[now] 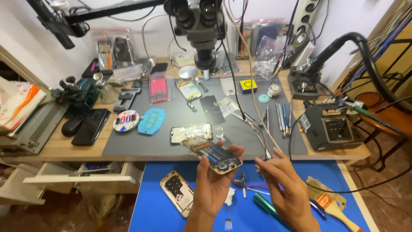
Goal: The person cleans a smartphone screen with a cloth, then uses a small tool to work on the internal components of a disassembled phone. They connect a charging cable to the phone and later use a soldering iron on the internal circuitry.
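My left hand [212, 184] cradles an opened phone [212, 155] on loosely curled fingertips above the blue mat [150, 206]; my right hand [287, 189], empty, half-open, hovers just beside it. Such light support risks the phone tipping off.

Both hands [253, 184] bare; no sleeves, rings, gloves.

I've got one view only, head-worn, above and close behind both hands, pitched down, facing 12 o'clock across the blue rectangular mat [180, 172] to the dark grey work mat [180, 116], black stereo microscope [199, 25] and white wall. No second view shares anything.
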